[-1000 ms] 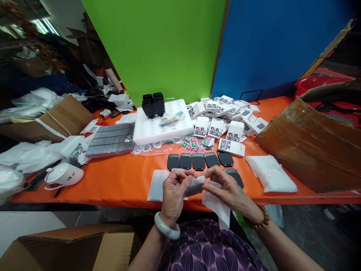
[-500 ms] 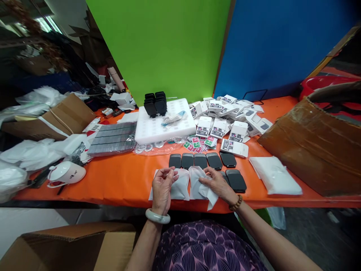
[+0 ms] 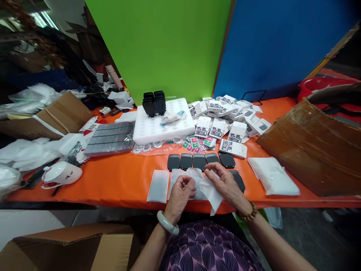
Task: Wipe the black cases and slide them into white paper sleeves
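Note:
My right hand [image 3: 227,186] holds a few thin white translucent sleeves [image 3: 212,196], which hang down from its fingers. To its left, my left hand [image 3: 180,195] has its fingers curled in towards the thumb; whatever they pinch, if anything, is hidden. Under and between the hands, more such sleeves lie on the orange table, partly covered. Left of my left hand a single flat sleeve [image 3: 158,186] lies apart. Just beyond the hands runs a row of flat black rounded pads [image 3: 186,162]. Another black pad [image 3: 239,181] is partly hidden behind my right hand.
White printed boxes [image 3: 217,128] are heaped at the back, with small red and green cards [image 3: 195,142] before them. A white foam block [image 3: 166,130] carries black stands [image 3: 154,103]. A white packet [image 3: 273,175] and a large carton [image 3: 310,150] are right, a white teapot [image 3: 63,173] left.
My left hand has moved right, away from the leftmost sleeve, which now lies uncovered. My right hand has shifted slightly right with the sleeves. The view has turned a little.

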